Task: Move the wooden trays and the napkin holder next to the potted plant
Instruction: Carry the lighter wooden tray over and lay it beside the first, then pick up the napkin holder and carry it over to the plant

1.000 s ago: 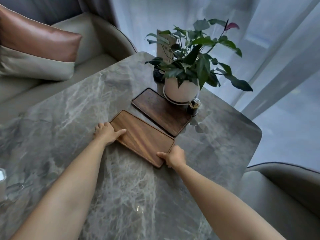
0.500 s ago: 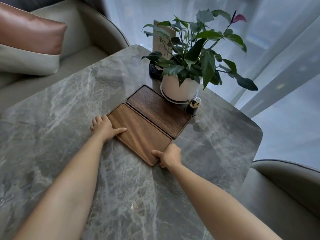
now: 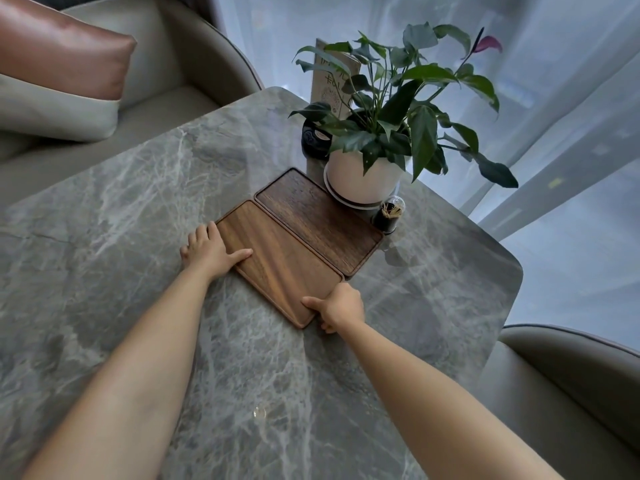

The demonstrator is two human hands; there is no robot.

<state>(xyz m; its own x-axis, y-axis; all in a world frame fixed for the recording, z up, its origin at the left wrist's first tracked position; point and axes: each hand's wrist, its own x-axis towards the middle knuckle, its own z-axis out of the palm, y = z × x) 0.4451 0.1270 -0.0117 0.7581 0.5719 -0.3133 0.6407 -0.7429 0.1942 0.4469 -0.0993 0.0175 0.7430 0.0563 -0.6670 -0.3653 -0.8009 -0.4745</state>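
Observation:
Two wooden trays lie side by side on the grey marble table (image 3: 138,209). The lighter tray (image 3: 280,265) is nearer to me, its long edge against the darker tray (image 3: 320,218). The darker tray sits just in front of the potted plant (image 3: 363,174) in its white pot. My left hand (image 3: 211,251) grips the lighter tray's left end, thumb resting on top. My right hand (image 3: 341,306) holds its near right corner. No napkin holder shows clearly.
A small toothpick jar (image 3: 389,216) stands right of the darker tray, next to the pot. A black round object (image 3: 313,138) and an upright menu card (image 3: 334,84) sit behind the plant. Armchairs flank the table left and right; the table edge is close on the right.
Both hands slid the lighter tray away from me toward the plant. The gap between the two trays has closed, and they now touch along their long edges.

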